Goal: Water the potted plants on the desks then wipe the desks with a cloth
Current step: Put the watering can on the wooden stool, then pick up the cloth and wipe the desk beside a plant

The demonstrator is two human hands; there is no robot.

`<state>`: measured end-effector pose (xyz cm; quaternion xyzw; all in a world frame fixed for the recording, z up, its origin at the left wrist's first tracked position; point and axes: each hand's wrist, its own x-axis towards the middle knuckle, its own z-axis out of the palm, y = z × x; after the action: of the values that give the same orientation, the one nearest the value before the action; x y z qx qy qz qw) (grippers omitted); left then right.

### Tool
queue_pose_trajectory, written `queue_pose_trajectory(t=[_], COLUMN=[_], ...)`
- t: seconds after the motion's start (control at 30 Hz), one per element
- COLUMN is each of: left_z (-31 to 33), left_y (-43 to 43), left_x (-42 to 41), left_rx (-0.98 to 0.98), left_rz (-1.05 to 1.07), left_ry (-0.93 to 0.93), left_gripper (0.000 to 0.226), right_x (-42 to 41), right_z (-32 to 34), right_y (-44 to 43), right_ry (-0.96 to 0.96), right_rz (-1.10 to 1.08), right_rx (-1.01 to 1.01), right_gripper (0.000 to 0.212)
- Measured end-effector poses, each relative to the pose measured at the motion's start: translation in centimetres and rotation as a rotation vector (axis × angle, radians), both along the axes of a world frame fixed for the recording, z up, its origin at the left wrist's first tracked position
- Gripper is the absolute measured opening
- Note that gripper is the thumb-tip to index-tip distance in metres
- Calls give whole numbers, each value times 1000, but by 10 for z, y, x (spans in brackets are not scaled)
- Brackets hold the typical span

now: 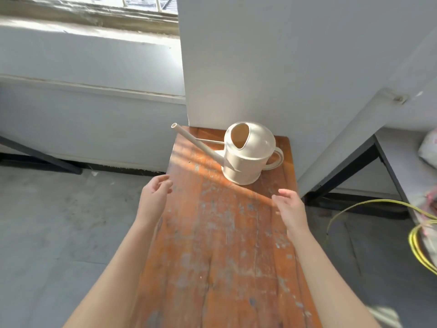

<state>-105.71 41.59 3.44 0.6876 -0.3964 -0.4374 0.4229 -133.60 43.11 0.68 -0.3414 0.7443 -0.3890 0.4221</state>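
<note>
Standing at bench (220, 245) far end, watering can (246, 155), left hand (155, 192) and right hand (289, 209) empty, fingers spread, near side edges

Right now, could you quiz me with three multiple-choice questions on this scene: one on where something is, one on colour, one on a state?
1. Where does the can stand?
A. on the floor
B. at the bench's far end, by the wall
C. on the windowsill

2. What colour is the can?
A. cream
B. green
C. red

3. What are the hands doing?
A. both grip the can
B. one holds a cloth
C. both are open and empty

Answers:
1 B, it sits on the wood next to the wall.
2 A, its body and spout are cream.
3 C, the left hand and right hand have spread fingers, short of the can.
</note>
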Motion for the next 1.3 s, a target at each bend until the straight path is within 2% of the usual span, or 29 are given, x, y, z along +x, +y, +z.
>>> queue_pose_trajectory(t=[0.07,0.17,0.33,0.5,0.67,0.83,0.93,1.07,1.17,1.3], left_z=[-2,-5,-20,-53,-76,-68,-67,-64,-65,-68], left_y=[38,97,211,350,453,508,537,580,624,678], left_x=[9,20,27,-3,-35,-25,-14,18,61,125], left_rx=[1,9,50,184,339,308,310,301,311,306], left_rz=[10,33,243,465,471,604,664,715,818,996], left_ry=[-62,-145,-172,-196,-182,-150,-131,-130,-128,-90], left_gripper=[25,25,22,25,26,25,23,14,19,13], right_x=[9,21,41,54,67,100,124,171,231,311], right_z=[0,9,5,-16,-31,-34,-33,-37,-41,-41], right_y=[29,71,149,235,307,349,368,390,414,448], right_ry=[19,39,149,310,332,342,416,417,415,397], right_rz=[70,147,457,828,1079,1305,1445,1484,1544,1616], right_rx=[-20,-96,-163,-363,-466,-380,-322,-292,-317,-371], right_gripper=[23,28,36,35,40,49,68,44,42,42])
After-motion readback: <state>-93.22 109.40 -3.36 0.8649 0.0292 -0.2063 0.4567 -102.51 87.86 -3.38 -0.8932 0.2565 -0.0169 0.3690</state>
